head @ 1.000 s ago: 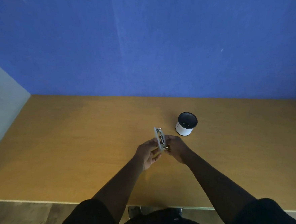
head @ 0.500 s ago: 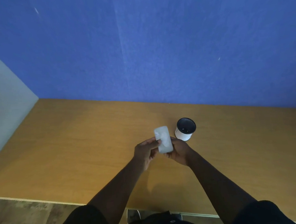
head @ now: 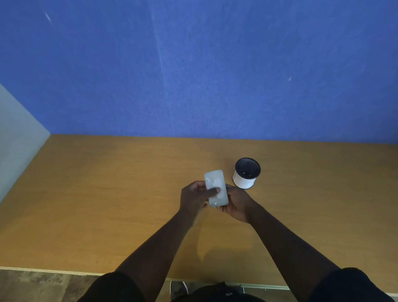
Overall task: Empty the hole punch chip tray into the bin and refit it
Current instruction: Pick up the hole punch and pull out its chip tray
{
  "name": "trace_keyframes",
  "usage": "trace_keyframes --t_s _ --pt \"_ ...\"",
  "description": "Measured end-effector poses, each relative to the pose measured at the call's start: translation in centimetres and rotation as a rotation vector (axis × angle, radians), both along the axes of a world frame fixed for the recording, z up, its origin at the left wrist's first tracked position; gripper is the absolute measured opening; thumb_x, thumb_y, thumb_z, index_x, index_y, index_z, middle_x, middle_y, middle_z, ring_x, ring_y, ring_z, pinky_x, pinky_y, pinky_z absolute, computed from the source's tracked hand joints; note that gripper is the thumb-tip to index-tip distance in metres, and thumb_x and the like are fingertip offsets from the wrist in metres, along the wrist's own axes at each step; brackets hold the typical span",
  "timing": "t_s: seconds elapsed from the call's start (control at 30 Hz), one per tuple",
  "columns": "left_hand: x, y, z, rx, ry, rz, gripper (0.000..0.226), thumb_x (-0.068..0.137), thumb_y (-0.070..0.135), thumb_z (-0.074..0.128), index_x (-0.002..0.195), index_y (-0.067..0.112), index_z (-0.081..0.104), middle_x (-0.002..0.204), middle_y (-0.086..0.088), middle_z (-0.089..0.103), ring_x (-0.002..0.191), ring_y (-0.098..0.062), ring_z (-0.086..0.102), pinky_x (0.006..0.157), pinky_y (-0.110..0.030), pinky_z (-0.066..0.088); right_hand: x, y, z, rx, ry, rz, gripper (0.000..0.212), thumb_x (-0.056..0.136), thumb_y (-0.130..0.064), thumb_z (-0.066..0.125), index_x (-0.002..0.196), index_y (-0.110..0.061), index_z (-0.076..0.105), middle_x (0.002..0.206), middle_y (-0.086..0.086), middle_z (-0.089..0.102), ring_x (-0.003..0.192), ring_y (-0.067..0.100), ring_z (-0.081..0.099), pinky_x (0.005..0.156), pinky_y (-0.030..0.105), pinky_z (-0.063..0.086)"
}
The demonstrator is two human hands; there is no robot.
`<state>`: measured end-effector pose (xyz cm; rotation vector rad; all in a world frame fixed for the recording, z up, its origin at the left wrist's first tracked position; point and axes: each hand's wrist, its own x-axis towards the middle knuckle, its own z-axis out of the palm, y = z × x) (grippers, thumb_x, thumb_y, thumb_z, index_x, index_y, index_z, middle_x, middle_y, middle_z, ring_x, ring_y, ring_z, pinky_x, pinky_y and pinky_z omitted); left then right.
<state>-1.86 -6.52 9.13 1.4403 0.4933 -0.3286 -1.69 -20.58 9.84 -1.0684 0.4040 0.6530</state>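
Observation:
I hold the hole punch (head: pixel 215 179) above the table, turned so its pale translucent chip tray faces the camera. My left hand (head: pixel 193 197) grips its left side, with the thumb lying across the tray. My right hand (head: pixel 238 203) cups its right and lower side from beneath. The punch's metal body is hidden behind the tray and my fingers. The bin (head: pixel 246 174), a small white round cup with a dark inside, stands upright on the table just right of the punch and slightly farther away.
The wooden table (head: pixel 102 193) stretches wide on both sides, with its front edge near my body. A blue wall stands behind it and a grey panel closes off the left side.
A second ago the punch was edge-on to the camera. It has since been rotated so the tray's broad face points up, and both hands kept hold of it.

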Motion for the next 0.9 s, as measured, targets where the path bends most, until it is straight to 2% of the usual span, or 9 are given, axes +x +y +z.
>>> trace_keyframes --t_s 0.13,0.23,0.3,0.43,0.53,0.63,0.73,0.8,0.9 --pt "0.4 0.4 0.1 0.018 0.031 0.071 0.033 0.057 0.038 0.088 0.074 0.013 0.076 0.060 0.003 0.070 0.049 -0.013 0.063 0.044 -0.021 0.041 0.0 0.1 0.0 -0.030 -0.007 0.002 0.029 0.096 -0.016 0.045 0.119 -0.005 0.059 0.098 0.013 0.064 0.077 0.019 0.059 0.061 0.025 0.046" --pt "0.6 0.8 0.1 0.015 0.056 0.089 0.033 0.058 0.039 0.088 0.075 0.014 0.077 0.062 0.003 0.071 0.049 -0.013 0.063 0.049 -0.023 0.041 0.0 0.1 0.1 -0.048 -0.003 0.011 0.024 0.093 -0.013 0.049 0.112 -0.006 0.063 0.099 0.013 0.060 0.076 0.019 0.056 0.062 0.026 0.046" --pt "0.7 0.9 0.1 0.009 0.071 0.112 0.024 0.062 0.034 0.088 0.073 0.016 0.077 0.065 0.000 0.073 0.053 -0.016 0.066 0.050 -0.024 0.044 0.0 0.2 0.1 -0.050 -0.003 0.015 0.022 0.092 -0.010 0.051 0.107 -0.006 0.065 0.096 0.013 0.060 0.074 0.019 0.055 0.063 0.026 0.046" --pt "0.8 1.1 0.2 -0.084 0.110 0.120 0.006 0.073 0.016 0.082 0.070 0.018 0.077 0.066 -0.005 0.073 0.052 -0.019 0.069 0.043 -0.023 0.049 0.1 0.6 -0.1 -0.059 0.001 0.004 0.025 0.095 -0.012 0.053 0.115 -0.002 0.062 0.090 0.011 0.059 0.070 0.017 0.054 0.060 0.025 0.046" --pt "1.0 1.2 0.2 -0.087 0.151 0.083 0.012 0.082 0.015 0.075 0.072 0.022 0.077 0.075 -0.006 0.075 0.061 -0.020 0.072 0.054 -0.027 0.055 0.4 0.9 -0.1 -0.086 -0.001 -0.016 0.028 0.098 -0.013 0.050 0.122 -0.002 0.058 0.086 0.008 0.060 0.070 0.016 0.055 0.060 0.024 0.047" --pt "1.0 1.1 0.2 -0.168 0.212 0.062 0.016 0.089 0.015 0.064 0.079 0.020 0.075 0.081 -0.008 0.074 0.075 -0.026 0.069 0.068 -0.034 0.057 0.6 1.3 0.0 -0.110 -0.022 -0.025 0.022 0.097 -0.015 0.052 0.116 -0.005 0.056 0.090 0.009 0.063 0.075 0.018 0.059 0.064 0.026 0.048" --pt "0.8 1.0 0.2 -0.301 0.277 0.069 0.020 0.096 0.019 0.052 0.091 0.010 0.070 0.087 -0.011 0.072 0.077 -0.025 0.067 0.069 -0.035 0.055 0.9 1.5 0.3 -0.162 -0.054 -0.021 0.020 0.096 -0.017 0.056 0.111 -0.005 0.058 0.093 0.009 0.064 0.082 0.019 0.060 0.066 0.026 0.050" --pt "0.7 1.1 0.0 -0.375 0.311 0.120 0.024 0.097 0.019 0.048 0.097 0.005 0.068 0.087 -0.013 0.070 0.078 -0.026 0.066 0.072 -0.037 0.056 0.9 1.7 0.5 -0.212 -0.082 -0.007 0.014 0.095 -0.016 0.058 0.104 -0.007 0.060 0.091 0.008 0.066 0.082 0.017 0.063 0.060 0.024 0.052" --pt "0.9 1.5 -0.5 -0.435 0.300 0.151 0.030 0.098 0.025 0.047 0.095 0.004 0.068 0.081 -0.012 0.073 0.075 -0.027 0.068 0.071 -0.037 0.057 0.8 1.9 0.6 -0.312 -0.160 0.027 0.013 0.093 -0.016 0.061 0.101 -0.006 0.062 0.091 0.009 0.068 0.078 0.017 0.066 0.055 0.021 0.053"
